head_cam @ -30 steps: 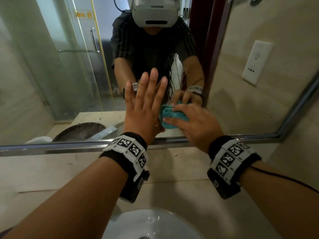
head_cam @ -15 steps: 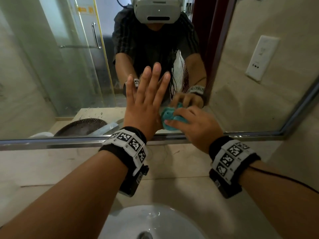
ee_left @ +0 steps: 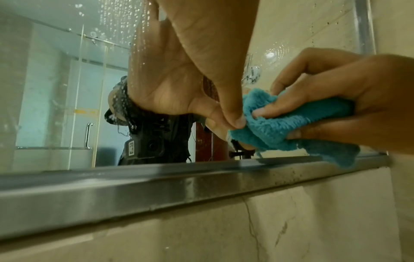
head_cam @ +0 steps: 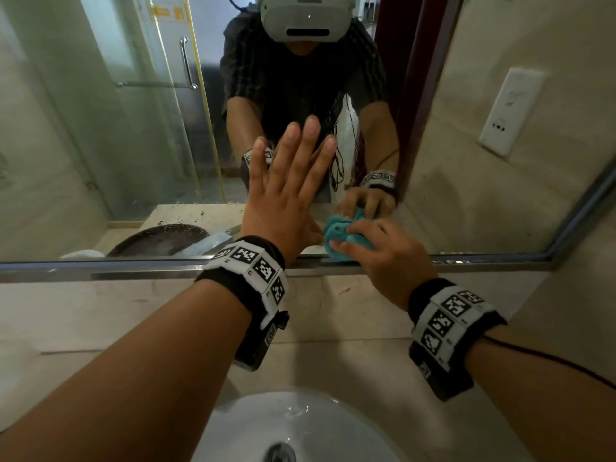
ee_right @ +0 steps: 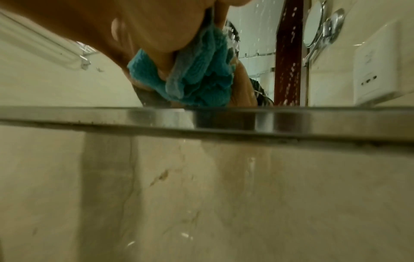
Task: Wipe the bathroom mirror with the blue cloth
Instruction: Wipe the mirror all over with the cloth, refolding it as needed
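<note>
At frame centre in the head view, the left hand [head_cam: 283, 195] lies flat on the bathroom mirror [head_cam: 116, 128], fingers straight and spread, holding nothing. Just to its right the right hand [head_cam: 383, 255] curls around the bunched blue cloth [head_cam: 340, 235], pressing it to the glass just above the steel bottom frame [head_cam: 100, 265]; the left thumb touches the cloth. The step in hand looks like wiping the mirror's lower strip. Droplets speckle the glass in the wrist views, so the next pass probably needs to sweep upward or sideways, with the left hand lifted clear. Open glass lies left and above; toward the right of the frame the side frame [head_cam: 580, 211] bounds the stroke.
</note>
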`<control>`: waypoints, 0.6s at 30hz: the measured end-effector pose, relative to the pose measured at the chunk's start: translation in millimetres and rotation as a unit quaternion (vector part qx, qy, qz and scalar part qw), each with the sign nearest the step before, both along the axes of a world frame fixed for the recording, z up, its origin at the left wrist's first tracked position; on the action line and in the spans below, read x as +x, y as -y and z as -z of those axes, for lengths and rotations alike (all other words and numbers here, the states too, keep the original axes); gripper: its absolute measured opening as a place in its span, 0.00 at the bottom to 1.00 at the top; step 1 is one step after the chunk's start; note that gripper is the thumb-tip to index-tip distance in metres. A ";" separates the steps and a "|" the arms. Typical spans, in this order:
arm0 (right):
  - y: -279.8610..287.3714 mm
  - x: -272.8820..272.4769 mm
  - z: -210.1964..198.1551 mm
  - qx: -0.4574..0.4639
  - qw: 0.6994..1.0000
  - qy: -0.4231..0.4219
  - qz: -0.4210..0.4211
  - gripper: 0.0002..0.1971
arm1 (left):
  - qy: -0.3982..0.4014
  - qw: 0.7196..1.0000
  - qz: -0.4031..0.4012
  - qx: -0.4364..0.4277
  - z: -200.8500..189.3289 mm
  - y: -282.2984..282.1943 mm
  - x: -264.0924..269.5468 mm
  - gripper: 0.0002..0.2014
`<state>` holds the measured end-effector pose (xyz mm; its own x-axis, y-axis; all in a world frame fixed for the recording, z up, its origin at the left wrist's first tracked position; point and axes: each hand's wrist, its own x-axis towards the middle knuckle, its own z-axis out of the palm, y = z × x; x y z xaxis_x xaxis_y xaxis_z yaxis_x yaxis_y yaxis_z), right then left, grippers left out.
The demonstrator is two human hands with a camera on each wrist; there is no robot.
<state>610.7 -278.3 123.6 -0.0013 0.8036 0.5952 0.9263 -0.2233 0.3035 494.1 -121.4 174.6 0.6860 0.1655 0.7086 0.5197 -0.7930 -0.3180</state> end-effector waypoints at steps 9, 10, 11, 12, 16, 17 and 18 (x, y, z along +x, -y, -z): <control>-5.6 3.7 -70.8 0.294 0.955 -0.046 0.015 0.14 | -0.051 0.997 0.049 0.025 29.0 8.1 -3.8 0.56; -6.0 4.9 -58.1 0.269 0.963 -0.019 0.002 0.13 | -0.048 0.997 0.047 0.023 30.7 6.4 -2.5 0.56; -4.6 8.2 -39.7 0.222 0.975 0.012 -0.013 0.12 | -0.045 0.998 0.047 0.019 31.4 5.1 -1.2 0.56; -1.2 13.3 -17.9 0.163 0.986 0.037 -0.022 0.13 | -0.044 0.998 0.048 0.018 31.5 4.2 -0.1 0.55; 13.2 22.6 33.7 0.011 0.999 -0.005 -0.030 0.25 | -0.053 0.997 0.043 0.025 32.1 1.8 -0.1 0.54; 12.7 20.7 28.1 0.007 1.000 -0.014 -0.024 0.23 | -0.052 0.997 0.042 0.023 31.9 1.8 -0.4 0.55; 10.8 16.1 16.5 0.020 1.000 -0.011 -0.014 0.21 | -0.051 0.998 0.044 0.020 31.4 2.1 -0.6 0.56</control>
